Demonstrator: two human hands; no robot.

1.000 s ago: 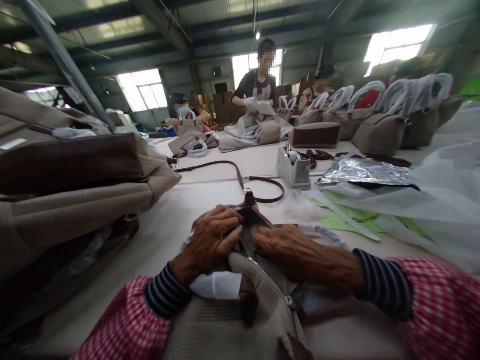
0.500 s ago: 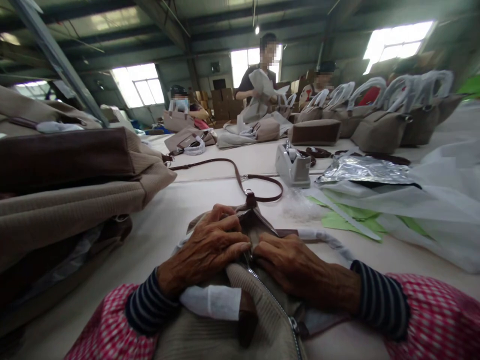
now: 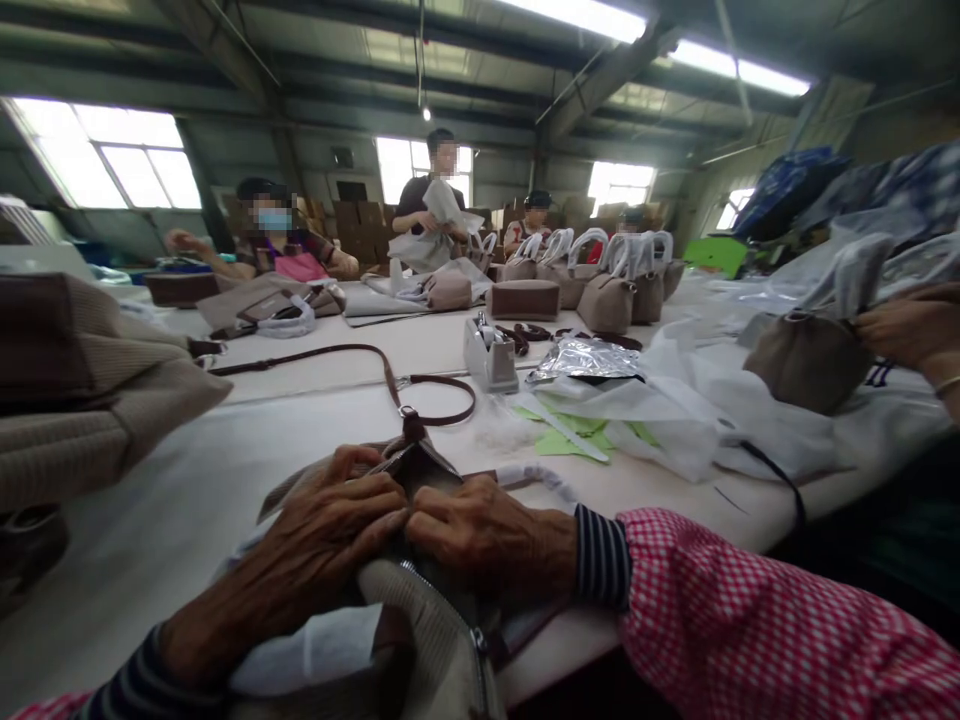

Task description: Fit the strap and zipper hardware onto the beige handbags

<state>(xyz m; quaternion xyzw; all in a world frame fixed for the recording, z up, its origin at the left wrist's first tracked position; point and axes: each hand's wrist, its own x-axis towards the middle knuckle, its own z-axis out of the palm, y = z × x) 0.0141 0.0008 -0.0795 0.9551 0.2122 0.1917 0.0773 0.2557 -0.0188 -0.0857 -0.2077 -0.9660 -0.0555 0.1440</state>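
Note:
A beige ribbed handbag lies in front of me with its top zip partly undone. My left hand grips the left edge of the opening, fingers bent over the fabric. Facing it, my right hand pinches the right edge, its fingertips hidden in the fold. The two hands almost touch. One bag handle, wrapped in white, sits below my left wrist; another wrapped handle shows beyond my right hand. From the bag's far end a brown shoulder strap loops over the table.
More bags are piled at left, and several stand upright farther back. A tape dispenser, silver packet and green sheets lie ahead. At right, another person's hand touches a bag. Other people work across the table.
The view has swung right, bringing another person's hand and a bag into sight. My hands keep nearly the same hold on the handbag.

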